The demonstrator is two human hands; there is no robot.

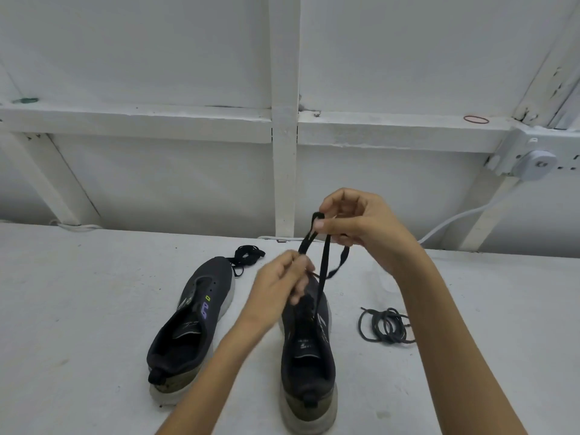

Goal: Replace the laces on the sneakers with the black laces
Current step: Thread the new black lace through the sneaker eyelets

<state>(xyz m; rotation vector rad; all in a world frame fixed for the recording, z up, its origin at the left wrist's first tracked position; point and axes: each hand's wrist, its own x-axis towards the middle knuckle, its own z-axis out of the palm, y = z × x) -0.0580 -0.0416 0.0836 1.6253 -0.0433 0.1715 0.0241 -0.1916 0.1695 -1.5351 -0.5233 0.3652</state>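
Note:
Two dark sneakers with pale soles stand on the white table, toes pointing away from me. The left sneaker (pixel 191 321) has bare eyelets and no lace. A flat black lace (pixel 321 268) rises from the right sneaker (pixel 309 350). My right hand (pixel 361 224) pinches a fold of that lace above the shoe. My left hand (pixel 279 284) pinches its lower part just over the shoe's toe end. A second flat black lace (pixel 246 254) lies bunched beyond the left sneaker's toe. A coil of round grey laces (pixel 384 324) lies to the right of the right sneaker.
A white framed wall (pixel 284 127) rises right behind the table. A white cable (pixel 455 219) runs from a socket block (pixel 533 158) at the right down to the table's back edge. A red rubber band (pixel 476 119) lies on the ledge.

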